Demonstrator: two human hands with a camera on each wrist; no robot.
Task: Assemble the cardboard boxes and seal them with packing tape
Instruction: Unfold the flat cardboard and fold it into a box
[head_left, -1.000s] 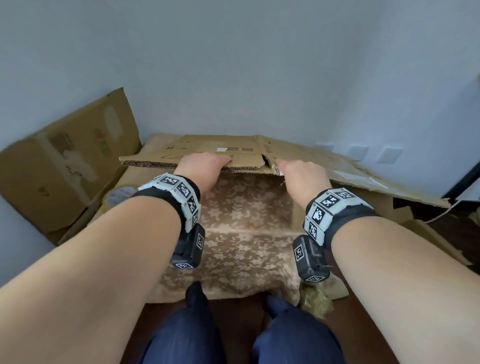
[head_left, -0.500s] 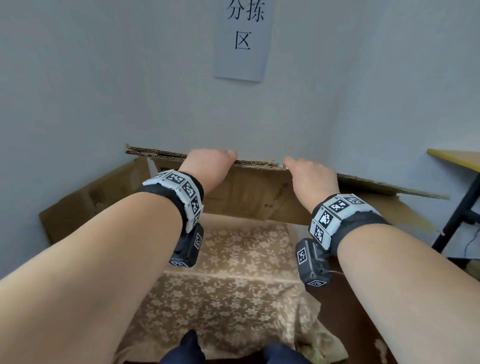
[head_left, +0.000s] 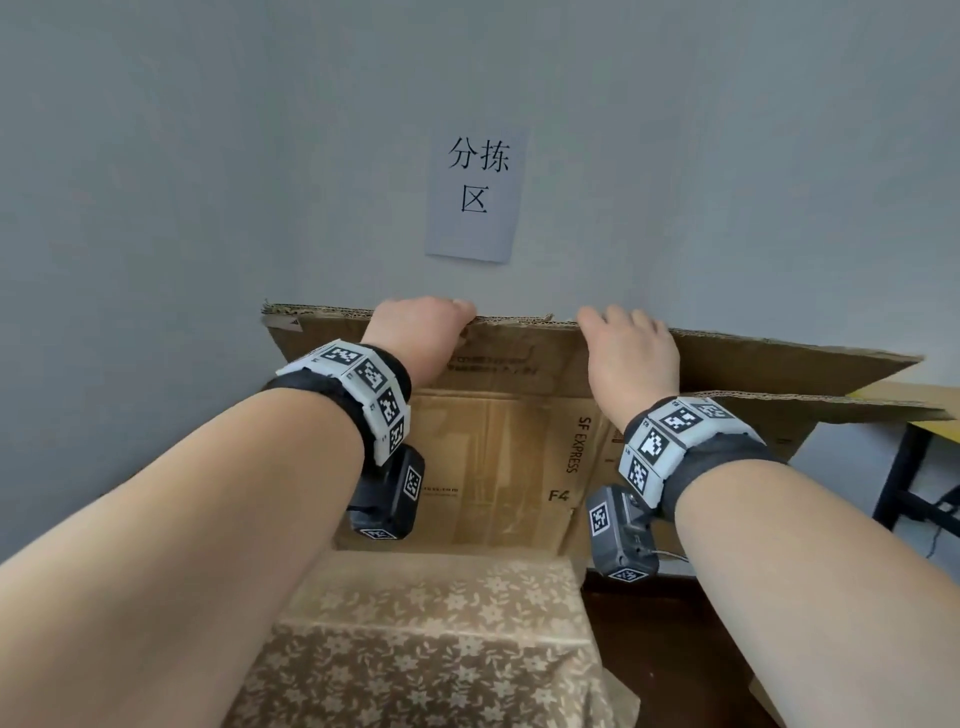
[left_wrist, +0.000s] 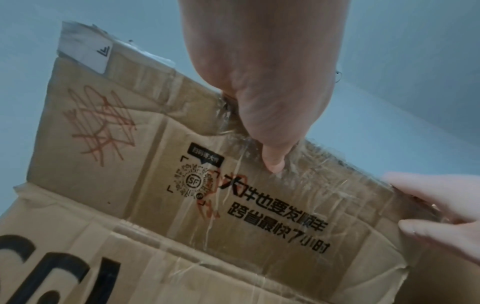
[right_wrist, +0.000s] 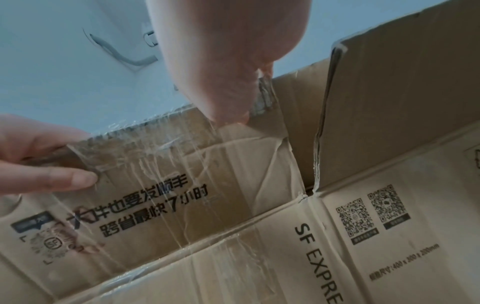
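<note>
A flattened brown SF Express cardboard box (head_left: 498, 467) stands upright in front of the wall, above the table. My left hand (head_left: 428, 319) grips the top edge of its upper flap, fingers curled over the far side. My right hand (head_left: 621, 325) grips the same edge a little to the right. In the left wrist view my left hand (left_wrist: 270, 123) pinches the taped flap (left_wrist: 155, 164), thumb on the printed face. The right wrist view has my right hand (right_wrist: 228, 86) pinching the flap near its right corner, beside a second flap (right_wrist: 402, 92). Old clear tape wrinkles across the flap.
A table under a beige floral cloth (head_left: 441, 649) lies below the box. A paper sign (head_left: 475, 195) hangs on the grey wall behind. A yellow table with a black leg (head_left: 904, 467) stands at the right, behind the box's far flap.
Both hands have lifted the box from lying nearly flat over the table to standing upright against the wall. The head view has tilted up. Neither hand has let go.
</note>
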